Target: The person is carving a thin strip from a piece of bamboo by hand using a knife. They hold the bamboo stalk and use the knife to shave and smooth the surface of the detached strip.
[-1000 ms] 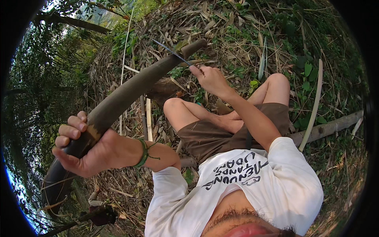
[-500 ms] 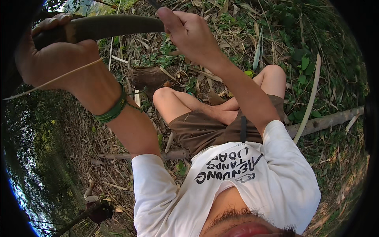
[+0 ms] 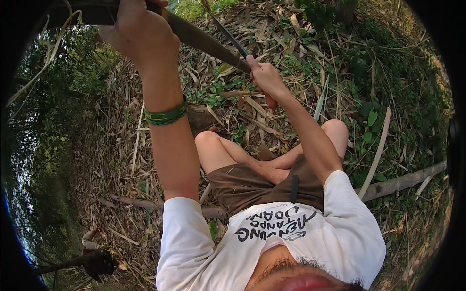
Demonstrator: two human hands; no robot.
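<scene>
A brown-green pole (image 3: 206,42), which looks like a bamboo stem, slants from the upper left down to the right. My left hand (image 3: 144,36) is closed round it near the top edge of the view, with part of the fingers cut off. At the pole's lower right end, my right hand (image 3: 266,80) grips a knife (image 3: 228,35). Its narrow dark blade points up and left, just above the pole, and its orange-red handle end shows below my fist. Whether the blade touches the pole, I cannot tell. Pale thin strips (image 3: 51,58) curl at the far left.
I sit cross-legged on ground covered in dry leaves (image 3: 257,114) and green plants. A branch (image 3: 405,184) lies at the right, with a pale split strip (image 3: 377,153) against it. A dark object (image 3: 99,264) sits at the lower left.
My left hand has moved up and right; my right hand has moved right and down with the knife. The pole now slants, and more of the blade shows.
</scene>
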